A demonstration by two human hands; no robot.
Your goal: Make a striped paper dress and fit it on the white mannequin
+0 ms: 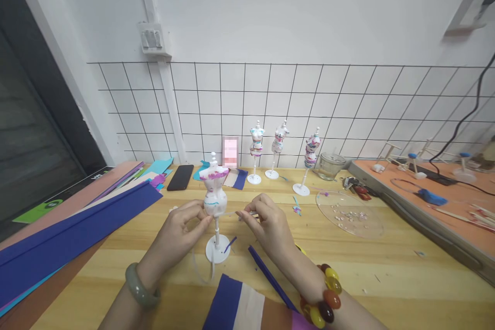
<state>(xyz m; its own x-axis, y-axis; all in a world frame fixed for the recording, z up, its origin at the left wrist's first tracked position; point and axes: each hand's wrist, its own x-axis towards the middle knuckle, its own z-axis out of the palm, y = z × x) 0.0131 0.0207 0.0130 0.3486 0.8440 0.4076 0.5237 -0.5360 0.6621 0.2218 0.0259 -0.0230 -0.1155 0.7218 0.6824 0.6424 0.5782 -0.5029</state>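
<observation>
Pinching with the left grip the lower hip of a small white plastic mannequin torso, trimmed in magenta at the shoulders — upright on a round white base on the wooden tabletop. Holding, in the closed right grip, a thin pale strip running sideways from the hip — with 3 colour-banded white mannequins farther back, near the black-lined white wall.

The worktop is smooth, grained wood; the mannequin nearest its front edge looks smooth plastic, the jar by its back edge glossy glass.
</observation>
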